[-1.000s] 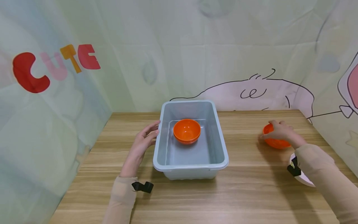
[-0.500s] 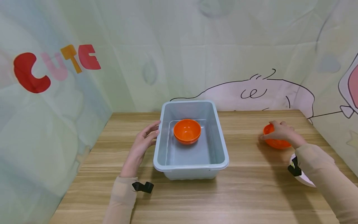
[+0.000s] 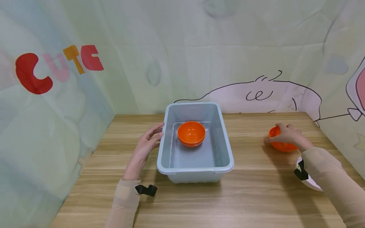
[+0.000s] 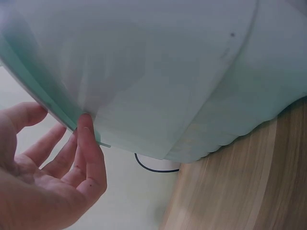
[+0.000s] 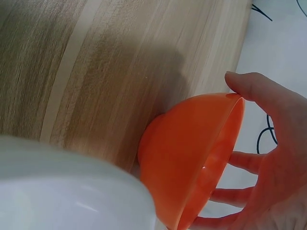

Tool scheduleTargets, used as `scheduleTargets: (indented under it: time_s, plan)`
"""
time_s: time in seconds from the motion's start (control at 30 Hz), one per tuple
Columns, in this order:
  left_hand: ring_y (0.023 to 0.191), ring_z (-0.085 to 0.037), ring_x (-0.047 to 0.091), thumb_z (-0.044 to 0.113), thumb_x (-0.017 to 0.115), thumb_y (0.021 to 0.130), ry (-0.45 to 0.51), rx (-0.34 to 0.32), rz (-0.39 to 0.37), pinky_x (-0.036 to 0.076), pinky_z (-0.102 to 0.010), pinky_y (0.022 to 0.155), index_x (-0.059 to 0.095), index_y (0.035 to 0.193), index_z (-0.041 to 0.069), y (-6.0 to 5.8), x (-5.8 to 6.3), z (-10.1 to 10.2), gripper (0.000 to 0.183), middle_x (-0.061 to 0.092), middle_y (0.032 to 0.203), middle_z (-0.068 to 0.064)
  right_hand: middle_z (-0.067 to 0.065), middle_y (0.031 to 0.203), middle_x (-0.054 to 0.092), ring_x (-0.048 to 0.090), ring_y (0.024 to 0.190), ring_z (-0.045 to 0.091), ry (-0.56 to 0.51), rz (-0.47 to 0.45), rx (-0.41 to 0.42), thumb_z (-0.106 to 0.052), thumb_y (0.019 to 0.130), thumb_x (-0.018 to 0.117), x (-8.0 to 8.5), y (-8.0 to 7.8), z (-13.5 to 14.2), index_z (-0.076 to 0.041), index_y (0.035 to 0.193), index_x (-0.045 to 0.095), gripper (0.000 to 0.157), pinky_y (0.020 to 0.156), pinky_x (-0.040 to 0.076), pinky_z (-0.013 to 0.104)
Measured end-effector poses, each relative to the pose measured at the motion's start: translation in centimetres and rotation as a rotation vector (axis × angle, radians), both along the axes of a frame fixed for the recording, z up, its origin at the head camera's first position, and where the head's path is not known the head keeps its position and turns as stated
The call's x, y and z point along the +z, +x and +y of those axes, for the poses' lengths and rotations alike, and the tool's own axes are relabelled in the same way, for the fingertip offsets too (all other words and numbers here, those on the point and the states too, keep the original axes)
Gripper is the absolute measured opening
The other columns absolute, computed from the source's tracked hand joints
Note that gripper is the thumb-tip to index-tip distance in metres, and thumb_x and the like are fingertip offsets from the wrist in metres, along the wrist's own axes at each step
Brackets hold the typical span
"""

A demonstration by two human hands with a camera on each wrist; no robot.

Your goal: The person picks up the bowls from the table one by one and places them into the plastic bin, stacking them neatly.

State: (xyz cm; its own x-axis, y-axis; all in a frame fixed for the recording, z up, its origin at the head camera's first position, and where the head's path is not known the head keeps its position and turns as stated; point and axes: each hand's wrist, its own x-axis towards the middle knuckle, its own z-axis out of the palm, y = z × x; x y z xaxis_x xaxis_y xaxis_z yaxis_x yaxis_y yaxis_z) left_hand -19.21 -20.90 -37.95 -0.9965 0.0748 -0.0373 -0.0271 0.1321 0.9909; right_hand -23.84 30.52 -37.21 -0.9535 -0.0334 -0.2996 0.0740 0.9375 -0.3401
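Observation:
In the head view, a pale blue plastic tub [image 3: 194,175] stands mid-table. Inside it sit stacked orange bowls [image 3: 191,133]. My left hand [image 3: 144,147] is at the tub's left side, its fingertips touching the outside of the rim; the left wrist view shows the thumb and fingers [image 4: 91,148] at that rim's edge. Far to the right, my right hand [image 3: 288,136] holds another orange bowl [image 3: 280,146] by its rim. In the right wrist view this bowl [image 5: 177,148] rests close on the table with its opening toward the palm, thumb on the rim, fingers across the mouth.
A white dish [image 3: 312,183] lies partly hidden beneath my right sleeve and fills the lower left of the right wrist view. The wooden table [image 3: 256,202] ends at the back against a printed cloth [image 3: 182,57]. Black camera mounts sit on both wrists.
Nothing on the table has visibly moved. Both hands keep their places, and the whole head view shifts only very slightly.

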Motion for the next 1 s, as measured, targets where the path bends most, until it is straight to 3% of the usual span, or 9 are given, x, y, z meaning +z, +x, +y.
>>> scheduleTargets:
  time_s: [0.5,1.0]
  plan:
    - [0.106,-0.015,0.058,0.034,0.059,0.095,0.000,0.002,0.010,0.052,-0.032,0.088,0.049,0.141,0.025,0.03,0.04,-0.03,0.048,0.051,0.137,-0.007,0.047,0.130,0.023,0.025,0.103,0.066,0.001,0.037,-0.001,-0.054,0.081,0.066,0.05,-0.04,0.06,0.007,0.142,0.023,0.096,0.080,0.040,0.069]
    - [0.105,-0.015,0.059,0.033,0.060,0.095,0.005,-0.003,0.014,0.053,-0.035,0.090,0.048,0.141,0.022,0.10,0.10,0.07,0.049,0.052,0.137,-0.008,0.048,0.131,0.022,0.024,0.104,0.064,0.011,0.062,-0.005,-0.054,0.082,0.066,0.13,0.20,-0.13,0.007,0.142,0.023,0.095,0.080,0.042,0.070]
